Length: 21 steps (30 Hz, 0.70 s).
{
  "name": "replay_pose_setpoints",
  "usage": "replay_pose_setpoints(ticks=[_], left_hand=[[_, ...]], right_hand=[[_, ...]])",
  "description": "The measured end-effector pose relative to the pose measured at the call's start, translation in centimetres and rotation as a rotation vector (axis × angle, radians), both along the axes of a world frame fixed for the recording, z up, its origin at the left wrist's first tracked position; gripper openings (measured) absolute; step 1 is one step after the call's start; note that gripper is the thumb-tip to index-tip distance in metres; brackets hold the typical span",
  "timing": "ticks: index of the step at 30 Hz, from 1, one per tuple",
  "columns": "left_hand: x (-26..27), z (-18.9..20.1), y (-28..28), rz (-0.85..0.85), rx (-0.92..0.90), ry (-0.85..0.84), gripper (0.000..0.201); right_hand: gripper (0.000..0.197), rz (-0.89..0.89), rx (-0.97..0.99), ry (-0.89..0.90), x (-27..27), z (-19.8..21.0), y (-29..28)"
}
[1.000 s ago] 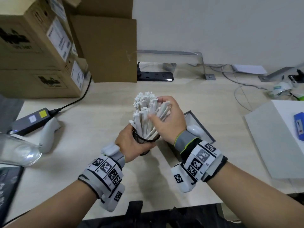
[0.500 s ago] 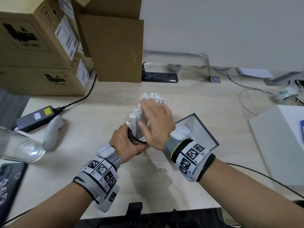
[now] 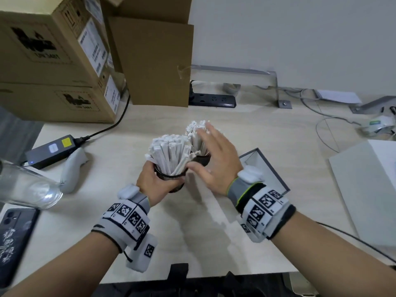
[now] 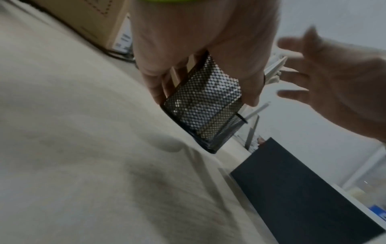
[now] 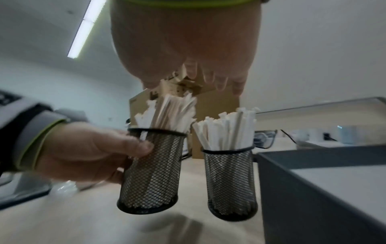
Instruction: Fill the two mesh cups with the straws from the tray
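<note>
Two mesh cups [image 5: 230,183] brimming with straws [image 3: 171,153], left hand [image 3: 155,183] wrapping its grip round the nearer cup [image 3: 169,179], right hand [image 3: 216,161] hovering beside them, grip wide, fingers spread, holding nothing

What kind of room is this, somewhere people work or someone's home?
Most likely an office or lab workbench rather than a home: stacked brown cardboard shipping boxes stand on a pale wooden desk, a black power strip lies by the bare white wall, and a long fluorescent ceiling light hangs overhead.

No print on the cardboard boxes [image 3: 53,61] reads clearly (labels too blurred).
</note>
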<state>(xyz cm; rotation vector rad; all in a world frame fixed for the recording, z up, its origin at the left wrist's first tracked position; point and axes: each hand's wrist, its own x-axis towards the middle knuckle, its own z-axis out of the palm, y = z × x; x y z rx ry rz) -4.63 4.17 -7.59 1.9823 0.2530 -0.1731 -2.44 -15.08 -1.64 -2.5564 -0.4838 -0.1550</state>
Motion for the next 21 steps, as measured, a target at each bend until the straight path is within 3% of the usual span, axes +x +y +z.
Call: replay_pose_setpoints(ticks=[3, 9, 13, 17, 21], left_hand=[[2.0, -1.1, 0.6, 0.107, 0.0, -0.012, 0.05], [6.2, -3.1, 1.1, 0.26, 0.011, 0.038, 0.075], [7.1, -2.4, 0.3, 0.224, 0.006, -0.005, 0.055], [7.1, -1.4, -0.1, 0.204, 0.004, -0.004, 0.064], [6.9, -0.9, 1.0, 0.163, 0.06, 0.012, 0.086]], right_hand=[[0.077, -0.093, -0.069, 0.022, -0.9, -0.5, -3.0], [0.072, -0.082, -0.301, 0.172, -6.9, -3.2, -9.0], [0.065, -0.058, -0.485, 0.224, -9.6, -5.4, -11.4], [0.058, -0.137, -0.566, 0.245, -7.4, -5.6, -10.1], [0.059, -0.224, -0.544, 0.323, -3.8, -4.9, -8.0]])
